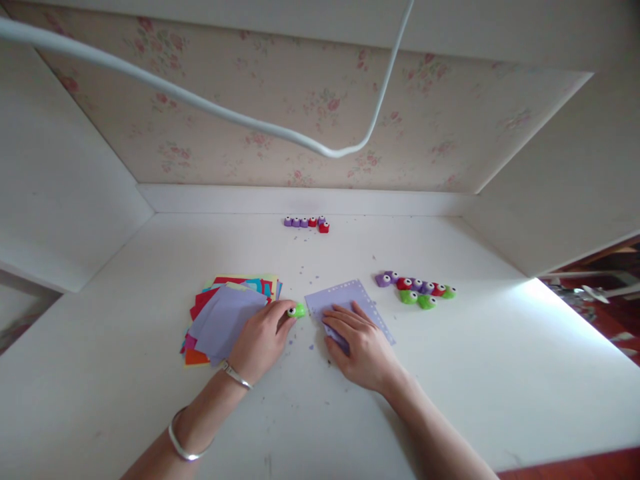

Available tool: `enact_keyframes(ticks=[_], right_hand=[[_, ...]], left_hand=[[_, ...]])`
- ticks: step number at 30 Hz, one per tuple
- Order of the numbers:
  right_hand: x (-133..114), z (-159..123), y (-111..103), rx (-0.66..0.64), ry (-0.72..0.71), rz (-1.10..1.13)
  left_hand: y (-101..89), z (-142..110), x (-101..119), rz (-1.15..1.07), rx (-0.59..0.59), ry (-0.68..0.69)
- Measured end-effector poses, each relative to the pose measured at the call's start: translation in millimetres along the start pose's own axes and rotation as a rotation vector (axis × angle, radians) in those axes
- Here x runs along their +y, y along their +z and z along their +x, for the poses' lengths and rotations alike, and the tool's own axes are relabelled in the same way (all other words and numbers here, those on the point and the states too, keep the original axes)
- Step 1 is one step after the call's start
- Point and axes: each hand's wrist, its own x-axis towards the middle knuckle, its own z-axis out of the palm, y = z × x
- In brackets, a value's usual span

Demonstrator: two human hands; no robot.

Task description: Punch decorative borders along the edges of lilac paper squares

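My left hand [265, 337] pinches a small green craft paper punch [299, 311] between thumb and fingers, just left of a purple paper sheet [325, 301]. Little holes run along the sheet's top and right edges. Lying flat with fingers stretched out, my right hand [361, 341] rests on this sheet. Under my left wrist and beside it is a stack of coloured papers [227, 320], purple on top, with red, blue, yellow and orange edges showing. Tiny purple paper bits [311, 347] are scattered between the hands.
Several purple, red and green punches [415, 285] stand at the right of the white table [500, 373]. A second row of punches [305, 223] sits near the back wall. A white cable [235, 120] hangs across the upper view. White panels border both sides.
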Motion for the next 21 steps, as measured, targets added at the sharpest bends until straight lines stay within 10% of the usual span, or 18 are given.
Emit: enact_keyframes(ticks=[21], right_hand=[[4.9, 0.1, 4.1, 0.125, -0.02, 0.029]], left_hand=[[-5.3, 3.4, -2.5, -0.06, -0.034, -0.058]])
